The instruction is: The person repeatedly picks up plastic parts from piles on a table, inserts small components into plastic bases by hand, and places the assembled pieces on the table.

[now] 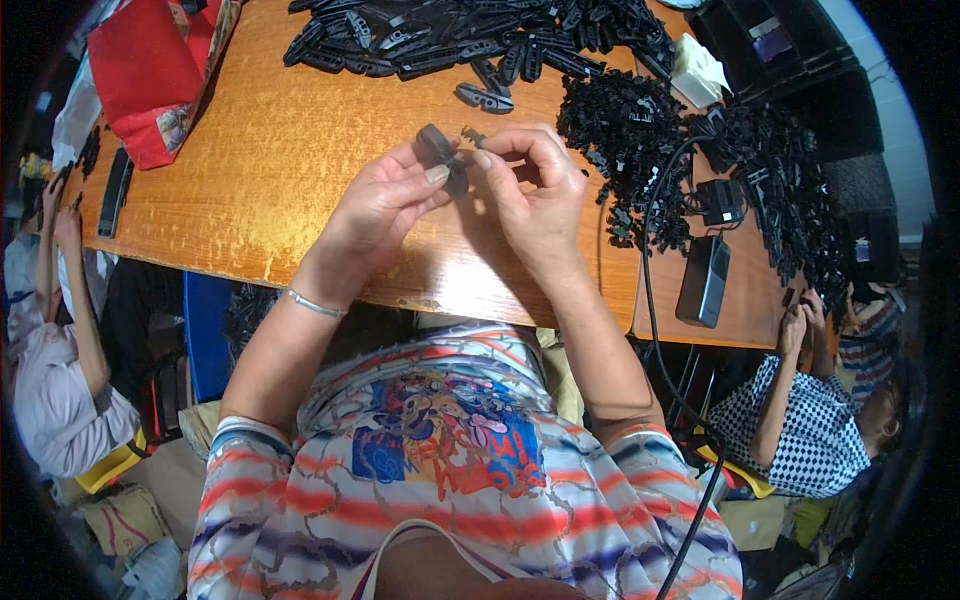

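Our left fingers (424, 181) pinch a dark oblong piece (435, 145) and our right fingers (493, 167) a small dark part (472, 136); we'd best steady the larger and guide the smaller gently, unforced. The dark oblong piece's far end juts past our left fingers; the small dark part pokes out just to its right, above the desk (270, 190).

Bright glare whitens front of bench (260, 180); soft shadow falls beside right hand (535, 190); fisheye bends straight edges toward black rim, where detail softens.
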A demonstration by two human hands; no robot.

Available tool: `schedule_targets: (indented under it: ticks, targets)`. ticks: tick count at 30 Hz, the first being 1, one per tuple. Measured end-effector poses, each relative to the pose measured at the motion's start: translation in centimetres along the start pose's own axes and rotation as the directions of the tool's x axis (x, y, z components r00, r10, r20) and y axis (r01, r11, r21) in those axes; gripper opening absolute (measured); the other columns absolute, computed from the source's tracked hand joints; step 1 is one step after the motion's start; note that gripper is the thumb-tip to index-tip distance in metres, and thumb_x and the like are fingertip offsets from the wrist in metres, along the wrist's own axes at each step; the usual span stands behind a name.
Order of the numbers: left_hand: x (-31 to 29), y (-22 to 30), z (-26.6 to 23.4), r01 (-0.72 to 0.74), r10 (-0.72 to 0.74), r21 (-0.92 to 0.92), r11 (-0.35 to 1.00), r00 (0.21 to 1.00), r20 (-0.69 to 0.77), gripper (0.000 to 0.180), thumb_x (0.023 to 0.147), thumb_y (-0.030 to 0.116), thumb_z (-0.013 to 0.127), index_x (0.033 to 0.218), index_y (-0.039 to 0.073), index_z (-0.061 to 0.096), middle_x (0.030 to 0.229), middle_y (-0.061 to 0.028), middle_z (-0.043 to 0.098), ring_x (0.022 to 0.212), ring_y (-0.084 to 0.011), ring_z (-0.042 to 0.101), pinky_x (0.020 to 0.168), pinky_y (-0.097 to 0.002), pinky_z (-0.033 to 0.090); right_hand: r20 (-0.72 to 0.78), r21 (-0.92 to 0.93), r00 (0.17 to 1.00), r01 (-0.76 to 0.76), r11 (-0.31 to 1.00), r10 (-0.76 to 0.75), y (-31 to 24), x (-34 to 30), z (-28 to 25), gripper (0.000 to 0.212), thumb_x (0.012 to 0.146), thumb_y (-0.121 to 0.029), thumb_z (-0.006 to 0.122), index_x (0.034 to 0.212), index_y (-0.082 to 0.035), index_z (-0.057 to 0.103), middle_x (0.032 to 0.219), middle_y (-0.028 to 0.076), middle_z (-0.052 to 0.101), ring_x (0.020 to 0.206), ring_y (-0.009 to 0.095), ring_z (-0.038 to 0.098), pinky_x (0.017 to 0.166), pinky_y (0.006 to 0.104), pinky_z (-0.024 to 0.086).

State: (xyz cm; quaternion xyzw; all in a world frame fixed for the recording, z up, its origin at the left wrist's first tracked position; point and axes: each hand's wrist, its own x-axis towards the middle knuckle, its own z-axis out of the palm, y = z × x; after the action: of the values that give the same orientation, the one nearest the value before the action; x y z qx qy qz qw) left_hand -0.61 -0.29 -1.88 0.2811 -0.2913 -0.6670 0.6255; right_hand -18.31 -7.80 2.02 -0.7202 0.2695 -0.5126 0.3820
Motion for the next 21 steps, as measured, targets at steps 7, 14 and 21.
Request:
schedule_targets:
  ticks: [7,14,21]
  targets:
    - [0.2,-0.6,-0.4,0.017,-0.019,-0.033,0.999,0.998,-0.052,0.036,0.108,0.008,0.068,0.142,0.001,0.061,0.133,-0.0086,0.071,0.125,-0.0175,0.068,0.111,-0.0347,0.055,0.044,-0.003,0.992,-0.116,0.993,0.116,-0.4,-1.3,0.4,0.01,0.091,0.006,0.079,0.098,0.001,0.073,0.096,0.009,0.068,0.077,0.014,0.068,0.064,0.0271,0.053]
    - [-0.4,-0.4,0.0,-0.014,0.024,0.083,0.996,0.993,-0.113,0.039,0.106,0.008,0.07,0.143,-0.001,0.059,0.13,-0.0101,0.071,0.122,-0.0166,0.069,0.108,-0.0339,0.057,0.13,-0.106,0.991,-0.028,0.994,0.042,0.0,-1.4,0.2,0.012,0.09,0.006,0.08,0.098,0.001,0.073,0.095,0.012,0.068,0.073,0.019,0.068,0.063,0.0294,0.055]
    - [-0.5,-0.3,1.6,-0.072,0.104,0.234,0.97,0.987,-0.125,0.041,0.105,0.005,0.071,0.142,-0.006,0.058,0.125,-0.0082,0.071,0.117,-0.0148,0.069,0.101,-0.03,0.058,0.146,-0.226,0.943,-0.263,0.938,0.299,0.8,-1.9,0.7,0.024,0.083,-0.003,0.091,0.093,-0.001,0.069,0.095,0.013,0.067,0.071,0.02,0.068,0.063,0.0356,0.056]
